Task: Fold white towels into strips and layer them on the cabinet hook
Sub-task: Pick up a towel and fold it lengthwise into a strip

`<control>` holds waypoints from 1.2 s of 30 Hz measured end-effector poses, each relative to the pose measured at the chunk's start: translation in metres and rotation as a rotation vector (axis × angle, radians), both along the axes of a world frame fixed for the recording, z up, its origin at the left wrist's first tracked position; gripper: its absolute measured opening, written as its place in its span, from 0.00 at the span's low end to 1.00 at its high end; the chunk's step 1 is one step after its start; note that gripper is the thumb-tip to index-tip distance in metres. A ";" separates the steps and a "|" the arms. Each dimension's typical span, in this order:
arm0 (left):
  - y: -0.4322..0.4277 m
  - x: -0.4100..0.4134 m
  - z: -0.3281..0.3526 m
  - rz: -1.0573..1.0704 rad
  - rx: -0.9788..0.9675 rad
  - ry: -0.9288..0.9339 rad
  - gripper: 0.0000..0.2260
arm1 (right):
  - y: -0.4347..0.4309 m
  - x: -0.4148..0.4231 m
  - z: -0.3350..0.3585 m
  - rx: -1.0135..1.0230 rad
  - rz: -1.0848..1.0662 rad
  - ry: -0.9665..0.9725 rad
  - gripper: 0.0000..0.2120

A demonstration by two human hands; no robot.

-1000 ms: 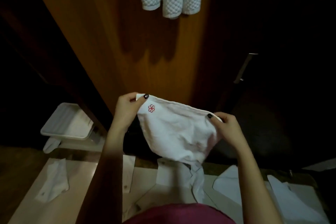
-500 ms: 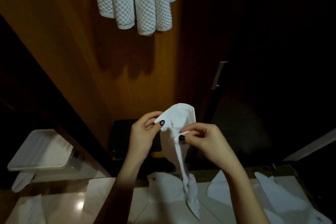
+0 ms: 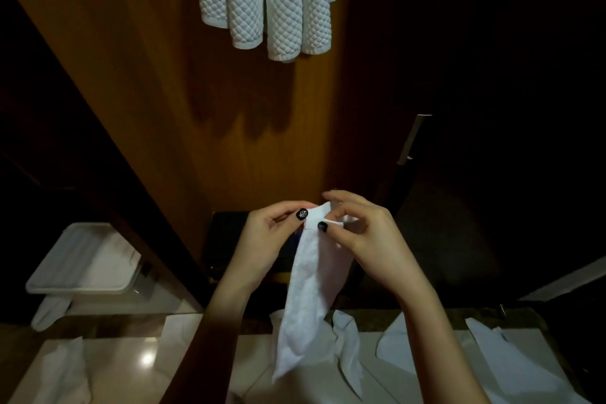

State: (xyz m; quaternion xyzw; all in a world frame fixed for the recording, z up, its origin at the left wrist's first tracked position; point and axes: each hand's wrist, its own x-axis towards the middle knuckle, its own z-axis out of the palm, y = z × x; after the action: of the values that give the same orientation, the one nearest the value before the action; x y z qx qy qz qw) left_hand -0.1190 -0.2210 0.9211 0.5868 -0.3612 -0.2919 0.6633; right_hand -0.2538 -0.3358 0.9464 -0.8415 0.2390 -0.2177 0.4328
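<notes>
Left hand (image 3: 265, 233) and right hand (image 3: 367, 239) pinch the top edge of the white towel strip (image 3: 308, 289), mid-air before the cabinet door (image 3: 229, 141), hanging limp toward the near counter (image 3: 131, 364); light, soft, probably unfolds unless gripped across its folded top.

Hands: two, lower centre. Left hand (image 3: 269, 233), right hand (image 3: 367, 239).

Folded strip (image 3: 305, 298) of white towel: one, centre of frame.

Quilted towels (image 3: 283, 10), top centre: four hanging ends counted; how many separate towels they make can't be told.

Table (image 3: 124, 371): one, along the bottom. Loose white towels on it: four made out in the dim light. These are the lower-left towel (image 3: 62, 371), the bottom-centre towel (image 3: 347, 351), the right towel (image 3: 406, 344) and the far-right towel (image 3: 518, 371).

White tray (image 3: 82, 285): one, left edge. White cloth (image 3: 49, 311) below it: one.

Metal door handle (image 3: 410, 138): one, right of centre.
</notes>
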 end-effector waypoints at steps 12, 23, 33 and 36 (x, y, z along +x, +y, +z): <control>-0.003 0.008 0.004 0.031 0.016 -0.048 0.15 | -0.003 0.019 -0.001 -0.017 -0.053 -0.089 0.03; -0.011 0.022 0.004 0.286 -0.071 -0.029 0.14 | -0.047 0.001 0.004 -0.218 -0.024 0.356 0.12; -0.011 0.026 0.003 0.496 -0.031 -0.353 0.19 | -0.032 0.004 0.001 0.118 -0.122 -0.221 0.09; -0.011 0.025 0.008 0.528 -0.064 -0.342 0.16 | -0.034 0.008 0.006 0.332 -0.170 -0.348 0.07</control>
State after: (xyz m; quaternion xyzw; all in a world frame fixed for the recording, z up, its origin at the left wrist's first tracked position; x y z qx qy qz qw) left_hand -0.0937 -0.2320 0.9289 0.6799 -0.3115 0.0049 0.6639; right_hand -0.2461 -0.3696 0.9522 -0.6856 0.2636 -0.3526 0.5798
